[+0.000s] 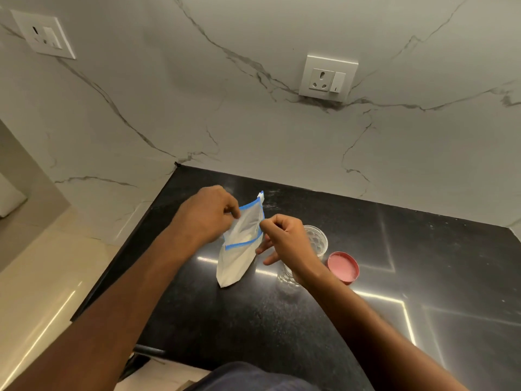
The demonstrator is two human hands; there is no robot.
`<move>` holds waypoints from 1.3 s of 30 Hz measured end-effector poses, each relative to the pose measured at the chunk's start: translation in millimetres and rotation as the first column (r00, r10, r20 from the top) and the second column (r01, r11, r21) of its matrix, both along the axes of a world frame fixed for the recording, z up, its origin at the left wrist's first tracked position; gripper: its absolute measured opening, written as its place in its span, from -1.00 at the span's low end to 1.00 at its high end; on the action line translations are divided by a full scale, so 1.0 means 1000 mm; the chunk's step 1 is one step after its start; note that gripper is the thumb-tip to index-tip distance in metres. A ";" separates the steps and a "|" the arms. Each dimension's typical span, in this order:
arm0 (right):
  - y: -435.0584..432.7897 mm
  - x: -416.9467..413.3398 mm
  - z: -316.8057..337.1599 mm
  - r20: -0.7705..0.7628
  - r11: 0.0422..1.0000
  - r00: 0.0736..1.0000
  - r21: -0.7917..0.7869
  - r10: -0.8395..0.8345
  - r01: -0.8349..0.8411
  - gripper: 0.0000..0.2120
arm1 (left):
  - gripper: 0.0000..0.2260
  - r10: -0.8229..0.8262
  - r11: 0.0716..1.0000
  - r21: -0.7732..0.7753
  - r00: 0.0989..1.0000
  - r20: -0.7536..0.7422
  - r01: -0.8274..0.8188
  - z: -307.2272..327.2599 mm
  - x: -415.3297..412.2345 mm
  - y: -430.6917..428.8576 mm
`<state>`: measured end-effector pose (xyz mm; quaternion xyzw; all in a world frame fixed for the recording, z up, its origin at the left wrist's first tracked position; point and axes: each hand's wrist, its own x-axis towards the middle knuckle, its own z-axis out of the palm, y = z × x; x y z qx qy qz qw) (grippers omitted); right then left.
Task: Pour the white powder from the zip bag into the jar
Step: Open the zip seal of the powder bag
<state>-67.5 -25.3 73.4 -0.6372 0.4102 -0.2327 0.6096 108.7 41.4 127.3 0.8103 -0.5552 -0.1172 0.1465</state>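
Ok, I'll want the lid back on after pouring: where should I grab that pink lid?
Take the pink lid by its raised rim, pinching across it from above. It lies flat on the black counter, apparently inner side up, beside the clear jar. The right hand is nearest.

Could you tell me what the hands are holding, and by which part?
Both hands hold the zip bag: left hand and right hand pinch opposite sides of its blue-edged mouth.

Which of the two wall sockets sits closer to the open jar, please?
The socket at centre right, on the wall behind the counter, almost straight above the jar. The other socket is far up in the top-left corner.
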 end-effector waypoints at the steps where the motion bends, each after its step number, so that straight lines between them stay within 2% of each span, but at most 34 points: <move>1: 0.001 0.001 0.001 -0.005 1.000 1.000 -0.013 0.010 -0.010 -0.83 | -0.77 -0.037 0.998 0.040 0.998 -0.044 0.039 0.005 -0.006 -0.005; 3: 0.003 0.003 0.002 -0.007 0.999 1.000 -0.026 0.020 -0.021 -0.81 | -0.76 -0.077 0.992 0.090 0.989 -0.126 0.089 0.013 -0.016 -0.015; 6: 0.007 0.007 0.005 0.008 0.999 1.000 -0.036 0.024 -0.024 -0.81 | -0.79 -0.069 0.983 0.156 0.985 -0.157 0.094 0.019 -0.024 -0.032; 10: 0.017 0.013 0.004 0.047 0.999 0.998 -0.030 0.032 -0.031 -0.83 | -0.63 0.013 0.981 0.192 0.991 -0.130 0.012 0.013 -0.029 -0.054; 14: 0.016 0.010 0.001 0.045 0.999 0.999 -0.028 0.019 -0.017 -0.85 | -0.76 0.104 0.994 0.040 0.986 -0.130 -0.099 0.004 -0.029 -0.060; 20: -0.004 -0.018 0.002 0.139 0.997 0.988 -0.033 -0.067 0.072 -0.89 | -0.80 0.094 0.977 -0.158 0.952 -0.292 -0.145 0.027 -0.012 -0.045; 22: -0.014 -0.027 0.003 0.155 0.989 0.981 -0.082 -0.113 0.126 -0.90 | -0.80 0.056 0.957 -0.257 0.951 -0.303 -0.138 0.047 -0.012 -0.044; 26: -0.042 -0.041 0.004 0.157 0.929 0.936 -0.149 -0.316 0.338 -0.92 | -0.76 -0.123 0.898 -0.440 0.945 -0.302 -0.024 0.086 -0.029 -0.054; 28: -0.057 -0.045 0.008 0.141 0.921 0.917 -0.064 -0.373 0.385 -0.90 | -0.74 -0.181 0.862 -0.506 0.944 -0.274 0.018 0.100 -0.041 -0.064; 30: -0.070 -0.051 0.012 0.134 0.921 0.912 0.087 -0.388 0.379 -0.79 | -0.72 -0.213 0.831 -0.554 0.947 -0.239 0.047 0.111 -0.051 -0.074; 32: -0.080 -0.059 0.015 0.152 0.916 0.909 0.171 -0.388 0.363 -0.71 | -0.71 -0.231 0.811 -0.581 0.948 -0.221 0.063 0.117 -0.059 -0.083; 34: -0.087 -0.071 0.017 0.203 0.895 0.880 0.224 -0.430 0.386 -0.76 | -0.70 -0.266 0.803 -0.591 0.933 -0.243 0.075 0.120 -0.068 -0.090; 37: -0.091 -0.095 0.017 0.270 0.824 0.790 0.325 -0.551 0.464 -0.90 | -0.74 -0.346 0.803 -0.588 0.879 -0.327 0.097 0.119 -0.083 -0.095; 39: -0.093 -0.114 0.018 0.306 0.787 0.738 0.386 -0.602 0.482 -0.88 | -0.77 -0.398 0.798 -0.592 0.835 -0.381 0.110 0.118 -0.093 -0.097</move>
